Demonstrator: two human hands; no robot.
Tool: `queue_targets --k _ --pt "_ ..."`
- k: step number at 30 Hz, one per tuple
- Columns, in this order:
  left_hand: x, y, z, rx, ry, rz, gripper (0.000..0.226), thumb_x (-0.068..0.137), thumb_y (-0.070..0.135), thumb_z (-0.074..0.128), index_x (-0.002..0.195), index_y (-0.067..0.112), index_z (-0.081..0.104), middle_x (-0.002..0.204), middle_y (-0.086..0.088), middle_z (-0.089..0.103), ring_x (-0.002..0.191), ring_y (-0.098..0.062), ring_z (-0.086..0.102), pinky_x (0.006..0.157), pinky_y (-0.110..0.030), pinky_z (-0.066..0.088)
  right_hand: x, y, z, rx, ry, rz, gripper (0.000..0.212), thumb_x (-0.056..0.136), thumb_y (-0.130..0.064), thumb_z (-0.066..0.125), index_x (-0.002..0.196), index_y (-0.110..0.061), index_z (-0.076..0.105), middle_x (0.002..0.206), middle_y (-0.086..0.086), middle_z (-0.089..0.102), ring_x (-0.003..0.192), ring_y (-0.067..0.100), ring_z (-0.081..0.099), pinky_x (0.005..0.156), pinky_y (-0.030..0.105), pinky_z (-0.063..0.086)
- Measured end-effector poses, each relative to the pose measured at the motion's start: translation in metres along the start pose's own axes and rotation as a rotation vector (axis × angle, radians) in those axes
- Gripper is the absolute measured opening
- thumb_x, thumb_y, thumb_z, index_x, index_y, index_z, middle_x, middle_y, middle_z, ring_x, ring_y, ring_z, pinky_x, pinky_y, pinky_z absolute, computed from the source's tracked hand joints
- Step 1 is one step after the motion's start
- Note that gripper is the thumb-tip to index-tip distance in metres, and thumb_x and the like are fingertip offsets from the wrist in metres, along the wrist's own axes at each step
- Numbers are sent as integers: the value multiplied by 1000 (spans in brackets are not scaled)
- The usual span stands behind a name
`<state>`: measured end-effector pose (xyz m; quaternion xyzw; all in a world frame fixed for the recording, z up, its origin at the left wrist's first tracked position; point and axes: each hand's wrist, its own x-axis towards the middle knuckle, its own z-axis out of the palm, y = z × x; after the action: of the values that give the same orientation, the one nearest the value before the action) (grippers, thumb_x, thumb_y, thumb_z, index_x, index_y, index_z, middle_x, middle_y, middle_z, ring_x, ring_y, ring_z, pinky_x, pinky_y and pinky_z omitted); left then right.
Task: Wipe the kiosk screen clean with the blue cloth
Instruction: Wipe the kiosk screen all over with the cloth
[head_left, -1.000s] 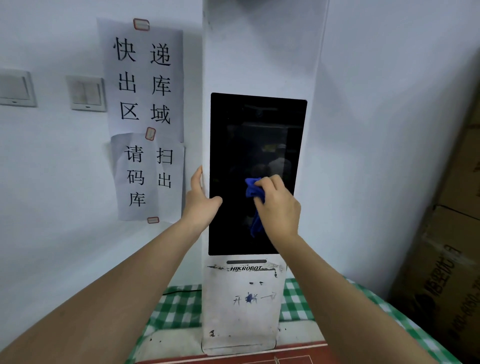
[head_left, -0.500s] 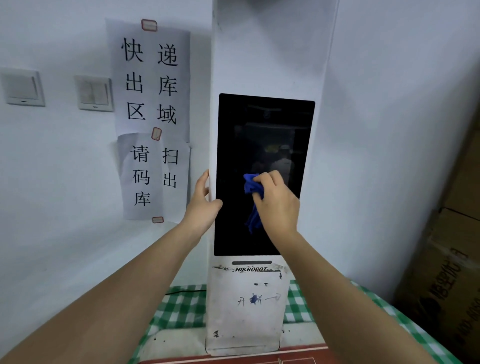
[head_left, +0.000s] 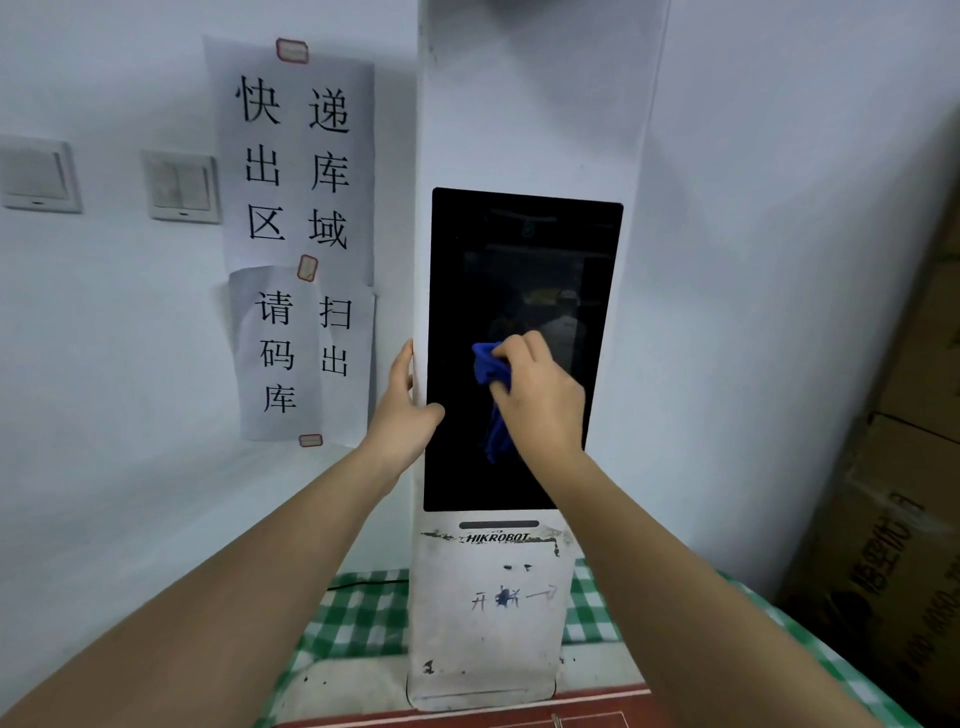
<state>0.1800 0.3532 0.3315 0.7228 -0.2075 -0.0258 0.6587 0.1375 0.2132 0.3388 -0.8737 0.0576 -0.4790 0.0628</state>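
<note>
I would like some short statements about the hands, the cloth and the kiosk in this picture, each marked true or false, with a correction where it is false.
1. The right hand presses the blue cloth against the black screen. True.
2. The left hand holds a second cloth. False: it holds no cloth; it grips the left edge of the kiosk.
3. The screen shows a bright menu. False: it is dark, with only faint reflections.
4. Paper signs hang on the wall to the left of the kiosk. True.
5. The kiosk stands on a plain blue tablecloth. False: the tablecloth is green and white checked.
</note>
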Motion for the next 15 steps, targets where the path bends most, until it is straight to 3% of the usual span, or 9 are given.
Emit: queue_targets --k 3,6,10,12,15 --pt "-3 2 -1 5 -16 -10 82 90 -1 49 151 35 9 154 3 29 119 -6 39 89 -25 39 3 5 -2 74 111 141 20 82 -14 65 101 -12 59 102 2 55 63 23 56 49 27 33" --pt "-4 0 -2 9 -18 -34 74 91 0 48 150 21 11 150 2 33 109 -10 45 87 -25 40 -1 -11 5 108 105 210 20 83 -15 66 101 -13 57 103 1 54 65 21 58 51 28 39" --pt "-1 -4 -6 38 -45 -49 73 90 -1 45 150 21 10 153 2 29 120 -12 43 96 -28 40 -6 -32 17 78 -5 25 21 82 -12 66 102 -10 59 103 4 57 66 23 59 49 27 37" --pt "-1 -5 -8 36 -61 -53 72 90 -1 45 149 22 11 155 2 27 118 -11 42 93 -26 40 -5 -29 17 -7 -52 -98 21 82 -12 65 101 -11 59 101 4 57 66 22 59 47 26 36" --pt "-3 -6 -9 36 -90 -92 77 90 -1 48 150 29 9 155 -5 25 130 -17 40 88 -24 39 -1 -19 11 -17 11 -39 21 81 -14 65 102 -13 60 102 4 57 64 22 58 46 26 35"
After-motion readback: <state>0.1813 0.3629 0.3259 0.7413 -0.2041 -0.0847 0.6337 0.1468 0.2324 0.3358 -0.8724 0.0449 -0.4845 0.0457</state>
